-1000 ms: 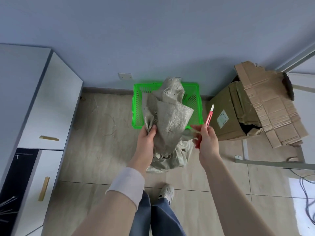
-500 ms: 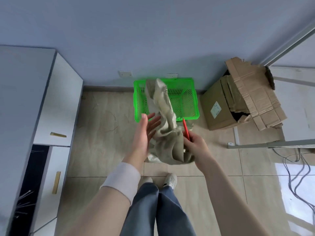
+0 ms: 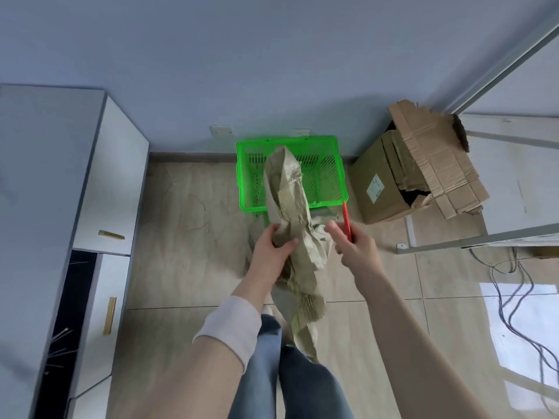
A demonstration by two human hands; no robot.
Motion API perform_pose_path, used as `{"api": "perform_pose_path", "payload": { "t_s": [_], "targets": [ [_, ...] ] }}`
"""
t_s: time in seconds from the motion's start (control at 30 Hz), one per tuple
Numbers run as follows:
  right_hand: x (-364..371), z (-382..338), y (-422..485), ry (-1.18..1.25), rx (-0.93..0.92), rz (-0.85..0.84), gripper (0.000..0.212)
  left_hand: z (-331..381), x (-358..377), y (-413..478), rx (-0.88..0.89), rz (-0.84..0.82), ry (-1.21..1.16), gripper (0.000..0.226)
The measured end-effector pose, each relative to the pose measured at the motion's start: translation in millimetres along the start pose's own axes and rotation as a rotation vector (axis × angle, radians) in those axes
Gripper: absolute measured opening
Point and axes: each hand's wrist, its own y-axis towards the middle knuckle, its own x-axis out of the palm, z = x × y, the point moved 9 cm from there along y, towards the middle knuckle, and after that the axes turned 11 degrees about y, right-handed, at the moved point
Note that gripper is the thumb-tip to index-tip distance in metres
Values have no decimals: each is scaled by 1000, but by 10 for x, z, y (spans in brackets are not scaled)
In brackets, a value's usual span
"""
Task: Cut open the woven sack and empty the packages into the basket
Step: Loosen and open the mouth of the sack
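Since half a second ago the left hand (image 3: pixel 273 247), then spread flat beside the cloth, has closed. Its grip is now wrapped round the middle of the woven sack (image 3: pixel 287 204), and the sack hangs longer than it did.

At the far left a white cabinet (image 3: pixel 110 176) stands on the floor (image 3: pixel 187 267) against the wall. Next comes the left hand, with its thumb on the near side of the sack and its fingers curled behind the cloth. The sack is crumpled and limp, held up off the floor. Its upper end rises in front of the green basket (image 3: pixel 242 176), and its frayed lower end trails down over the jeans (image 3: pixel 302 388). Whether the cloth touches the basket cannot be told. The basket sits on the floor against the wall, just beyond the hands.

The right hand (image 3: pixel 355 246) is just beside the sack. Its forefinger and the fingers next to it are spread toward the cloth, and I cannot tell whether they touch it. The rest of its grip pinches a red knife (image 3: pixel 346 220), which points up and away. Further right is a torn cardboard box (image 3: pixel 381 182), and beyond it cables (image 3: pixel 514 300) lie on the floor.
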Motion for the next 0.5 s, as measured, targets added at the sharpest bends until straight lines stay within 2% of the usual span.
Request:
{"api": "perform_pose_path", "payload": {
  "t_s": [0.07,0.17,0.2,0.23,0.27,0.33,0.4,0.5],
  "targets": [
    [152,-30,81,-82,-12,-20,25,-74,114,-87,14,-46,75,56],
    [246,1,155,-156,-8,42,27,-267,270,-211,-28,-130,90,37],
    [240,30,175,-158,-9,67,22,-321,293,-236,-42,-133,78,45],
    [226,72,183,-140,-11,83,16,-397,308,-228,-42,-125,88,66],
    [212,113,183,-107,-14,87,10,-437,295,-225,-50,-115,64,78],
    [176,161,151,-40,-32,72,11,-419,183,-208,-52,-16,-8,58],
    [148,194,124,-11,-52,27,14,-323,-1,-146,-33,155,-42,43],
    [122,189,101,-5,-73,-22,7,14,-135,-46,57,292,-38,48]
  ]
}}
